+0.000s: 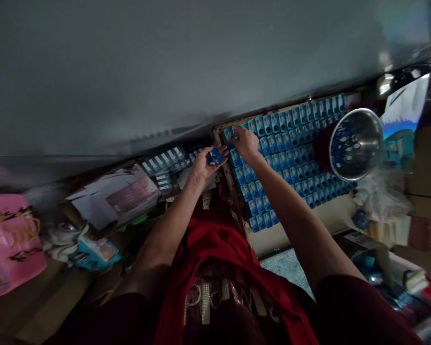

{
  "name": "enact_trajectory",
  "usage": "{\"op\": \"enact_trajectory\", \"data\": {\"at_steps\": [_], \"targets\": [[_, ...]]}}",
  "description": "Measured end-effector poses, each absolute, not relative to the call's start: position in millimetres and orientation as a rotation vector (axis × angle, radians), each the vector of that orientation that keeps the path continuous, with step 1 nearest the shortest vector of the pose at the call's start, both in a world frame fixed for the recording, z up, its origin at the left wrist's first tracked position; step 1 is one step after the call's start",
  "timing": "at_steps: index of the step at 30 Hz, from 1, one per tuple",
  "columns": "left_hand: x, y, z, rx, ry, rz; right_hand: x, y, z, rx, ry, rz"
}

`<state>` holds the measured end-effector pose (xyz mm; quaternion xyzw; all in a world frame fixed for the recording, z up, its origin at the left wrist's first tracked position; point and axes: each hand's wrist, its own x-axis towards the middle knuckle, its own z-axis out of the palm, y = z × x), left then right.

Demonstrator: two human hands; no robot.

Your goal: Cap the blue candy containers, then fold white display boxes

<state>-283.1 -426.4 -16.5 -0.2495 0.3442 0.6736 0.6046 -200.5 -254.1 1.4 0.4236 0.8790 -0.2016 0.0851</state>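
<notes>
Left grip (201, 165) palm up, fingers parted, small blue pieces (216, 156) lying loose in the hollow of the hand, and look at those round faces catching the light! Over to the right grip (247, 143): fingertips drawn close at the near-left corner of the blue rows (260, 125), though whether anything is pinched between them, I can't tell. These pieces look light and stiff, probably smooth plastic, so I'd judge them slippery enough to slide over each other but hardly fragile. Best hold, surely: thumb and forefinger on opposite edges, no hard squeeze, one lifted at a time from the pile. Out we go, and it's row after row standing in the wood-edged tray (269, 241), packed tight, which would leave little room for fingertips between neighbours. Further right, the metal bowl (370, 139) sits tilted, more blue-and-white bits (345, 141) inside. Left of the hands, striped blue-and-white packs (165, 160); below, a red apron (215, 239) spans the foreground
</notes>
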Motion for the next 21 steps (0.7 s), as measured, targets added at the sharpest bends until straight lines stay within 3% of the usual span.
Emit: {"op": "enact_trajectory", "data": {"at_steps": [7,14,18,21], "targets": [[-274,-426,-25,-0.595,0.822,1.559,-159,-315,17,0.965,2.745,-0.947],[-266,-421,-17,-0.657,0.798,1.549,-145,-332,5,1.194,2.694,-1.03],[-272,-419,-16,-0.67,0.787,1.551,-146,-298,3,1.562,2.68,-1.042],[-280,-416,-18,-0.631,0.811,1.557,-159,-263,0,1.579,2.674,-0.91]]}}
